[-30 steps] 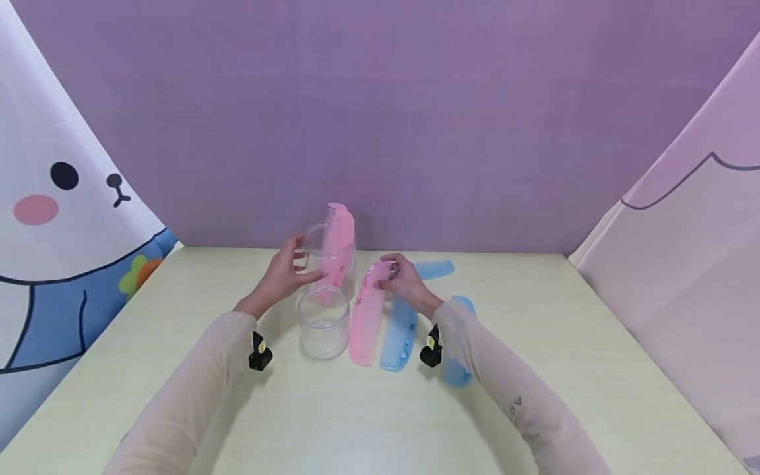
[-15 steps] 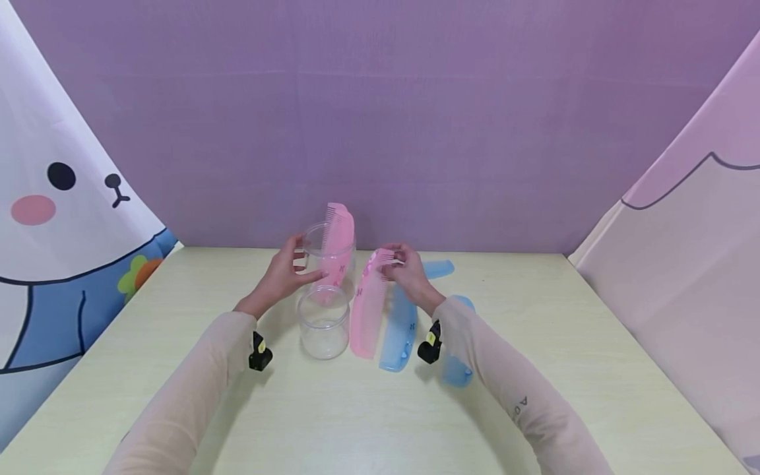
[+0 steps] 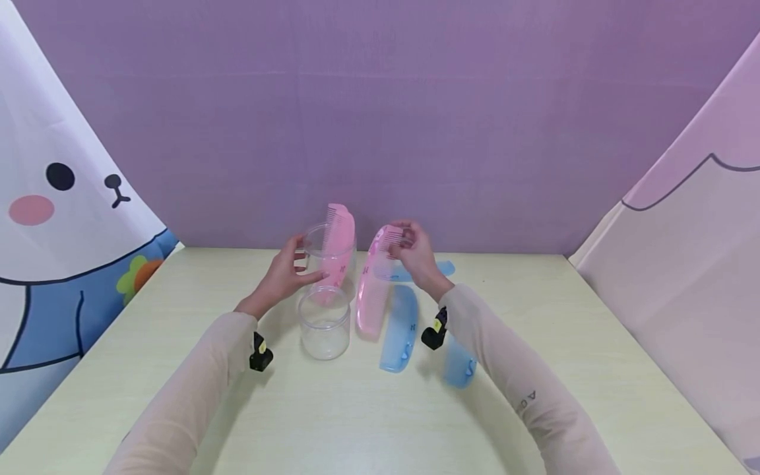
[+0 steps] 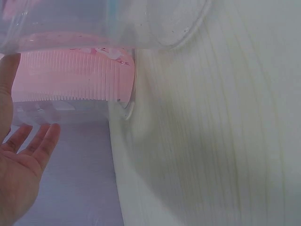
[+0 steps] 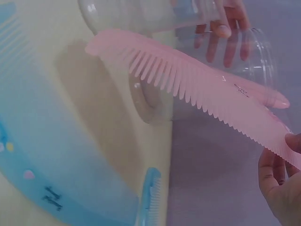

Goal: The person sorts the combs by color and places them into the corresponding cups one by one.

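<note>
My left hand (image 3: 285, 272) holds a tall clear plastic jar (image 3: 349, 280) by its side, fingers behind it and thumb in front. A pink comb (image 3: 340, 231) stands tilted inside that jar, its top above the rim. A shorter clear jar (image 3: 324, 333) stands right in front. To the right, my right hand (image 3: 417, 256) pinches a second pink comb (image 3: 373, 290) near its upper end. This comb slants beside the tall jar; the right wrist view shows its teeth facing the table side, over a shadow.
A blue comb (image 3: 400, 326) lies on the table (image 3: 332, 415) below the right hand. Another blue comb (image 3: 445, 268) lies behind that hand, and a third blue comb (image 3: 460, 366) is partly under the right sleeve. A purple backdrop (image 3: 380, 119) rises at the table's far edge.
My right hand has moved away from me and slightly right, lifting the second pink comb up and back alongside the tall jar. The left hand has stayed on the jar.
</note>
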`<action>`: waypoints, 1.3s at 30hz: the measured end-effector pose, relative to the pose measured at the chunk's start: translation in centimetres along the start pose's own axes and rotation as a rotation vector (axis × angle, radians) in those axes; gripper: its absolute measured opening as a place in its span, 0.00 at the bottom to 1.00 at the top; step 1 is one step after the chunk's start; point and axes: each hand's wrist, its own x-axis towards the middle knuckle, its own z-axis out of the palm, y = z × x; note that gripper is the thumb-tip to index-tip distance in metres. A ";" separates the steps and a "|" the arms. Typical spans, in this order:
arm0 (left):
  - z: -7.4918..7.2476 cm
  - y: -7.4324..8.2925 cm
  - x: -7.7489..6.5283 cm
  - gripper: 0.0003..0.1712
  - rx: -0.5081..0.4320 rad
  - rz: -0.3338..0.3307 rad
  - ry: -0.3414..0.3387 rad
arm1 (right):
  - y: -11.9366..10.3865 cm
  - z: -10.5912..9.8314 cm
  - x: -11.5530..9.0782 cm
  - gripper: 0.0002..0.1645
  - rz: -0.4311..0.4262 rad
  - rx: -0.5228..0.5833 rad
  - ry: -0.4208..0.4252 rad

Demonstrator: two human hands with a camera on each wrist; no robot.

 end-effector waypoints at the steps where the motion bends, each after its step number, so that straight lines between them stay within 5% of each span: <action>1: 0.0 0.0 0.0 0.55 -0.001 0.001 0.000 | -0.3 -0.1 0.1 0.29 -0.013 -0.003 0.006; 24: 0.0 0.1 0.0 0.55 0.006 -0.016 -0.007 | -6.8 -1.6 2.9 0.27 -0.274 -0.043 0.157; 39: 0.2 0.2 0.1 0.57 0.001 -0.022 -0.017 | -9.8 -1.3 4.4 0.27 -0.338 0.264 0.275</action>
